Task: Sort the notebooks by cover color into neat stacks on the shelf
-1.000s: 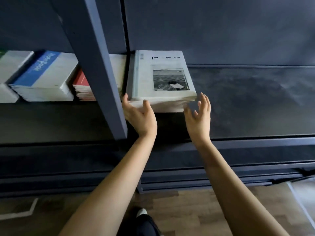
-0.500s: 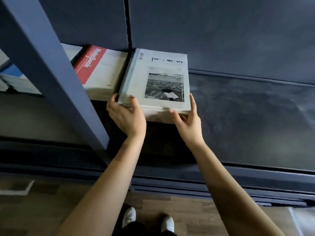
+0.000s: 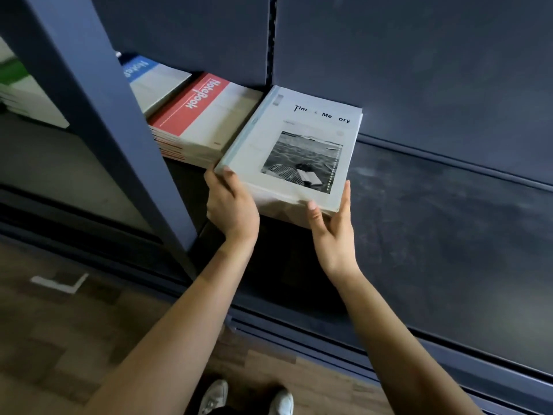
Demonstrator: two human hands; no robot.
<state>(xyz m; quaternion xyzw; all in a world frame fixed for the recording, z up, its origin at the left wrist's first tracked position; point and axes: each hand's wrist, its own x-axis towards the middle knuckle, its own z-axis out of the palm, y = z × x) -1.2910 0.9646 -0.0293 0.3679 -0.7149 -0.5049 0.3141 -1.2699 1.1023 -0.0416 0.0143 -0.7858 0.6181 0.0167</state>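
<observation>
As seen by someone standing beside the person at the shelving, the left hand [image 3: 230,202] grips the near left corner of a thick grey notebook stack [image 3: 287,151], thumb on the top cover and fingers curled round the side. The right hand [image 3: 332,232] is not clamped. It brackets the near right corner, with the thumb flat against the front edge and the forefinger straight up the right side.

The stack sits on the dark shelf [image 3: 449,223], far corner near the back panel. Its top cover shows a black-and-white photograph. It is turned slightly out of line with the back panel. Whether its near edge is lifted off the shelf cannot be told.

Touching or almost touching its left side is the red notebook stack [image 3: 206,115]. Behind that lies the blue notebook stack [image 3: 149,76], and a green notebook stack [image 3: 21,85] lies far left beyond the upright post [image 3: 98,121].

The likely risks come from the grip. With both hands at the near corners only, a push could slide the lower notebooks and leave the upper ones behind, so the pile fans out. A shove leftward could knock the red stack crooked. Left at its present angle, the stack would not sit neatly. The left forearm is close to the post and could catch on it.
</observation>
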